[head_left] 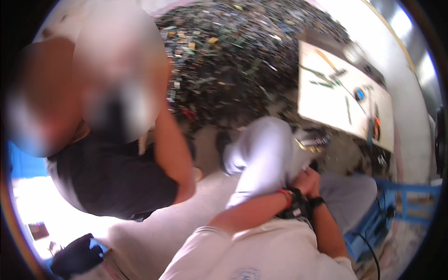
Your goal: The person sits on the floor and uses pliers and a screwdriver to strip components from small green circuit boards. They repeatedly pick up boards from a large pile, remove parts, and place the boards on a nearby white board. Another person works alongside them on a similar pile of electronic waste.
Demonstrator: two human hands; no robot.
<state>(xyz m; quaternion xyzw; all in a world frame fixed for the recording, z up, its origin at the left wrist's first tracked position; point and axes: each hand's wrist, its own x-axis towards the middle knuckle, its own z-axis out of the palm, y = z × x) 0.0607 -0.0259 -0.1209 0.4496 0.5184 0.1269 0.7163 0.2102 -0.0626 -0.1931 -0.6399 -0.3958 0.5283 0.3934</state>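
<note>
My left hand (pixel 302 182) and my right hand (pixel 313 181) are pressed together in front of my lap, between my grey-trousered knees. The fingers of both look closed, but blur and overlap hide whatever they might hold. On the left wrist are a red band and a bulky black wrist device (pixel 297 205); a black band (pixel 316 202) circles the right wrist. Just beyond the hands, near the floor, lies a blurred dark and yellowish shiny thing (pixel 310 142) whose kind I cannot make out.
A large heap of mixed scrap pieces (pixel 224 60) spreads ahead. At right a pale board (pixel 312 102) carries a hammer (pixel 329 61), a blue round item (pixel 359 94) and an orange-and-black hand tool (pixel 377 126). Another person (pixel 112 175) sits close on my left; a blue stool (pixel 410 189) stands right.
</note>
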